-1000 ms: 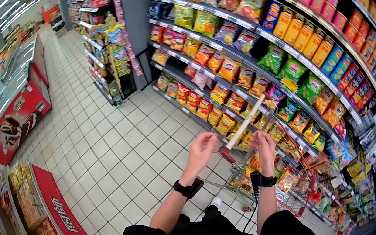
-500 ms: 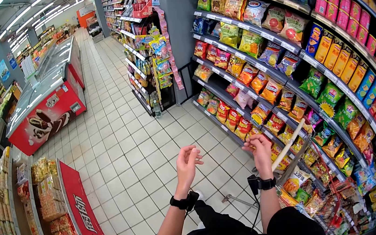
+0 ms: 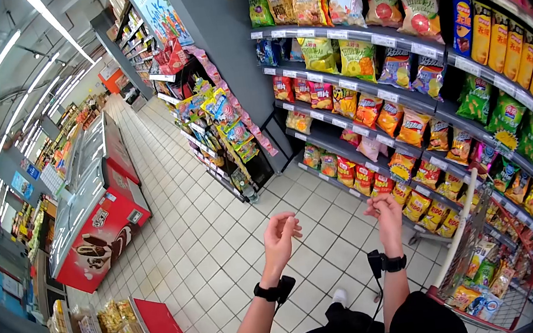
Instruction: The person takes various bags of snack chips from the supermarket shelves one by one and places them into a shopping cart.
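Just outboard of the right hand (image 3: 386,210), shopping cart with pale handle (image 3: 459,236); neither hand touches it. Left hand (image 3: 278,239) half open, fingers loosely curled, nothing seen in it; right more closed, fingertips bunched, can't tell if anything small is inside. Both held up apart, likely just relaxed. Snack packs (image 3: 485,272) lie in the cart, probably for carrying. Beyond the right hand, shelf bags (image 3: 358,60) face out, presumably for readable fronts.

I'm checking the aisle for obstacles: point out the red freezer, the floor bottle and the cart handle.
Red freezer (image 3: 104,245): head view, printed end panel.
Floor bottle (image 3: 249,192): head view, middle of its body.
Cart handle (image 3: 460,228): head view, middle of the pale bar.
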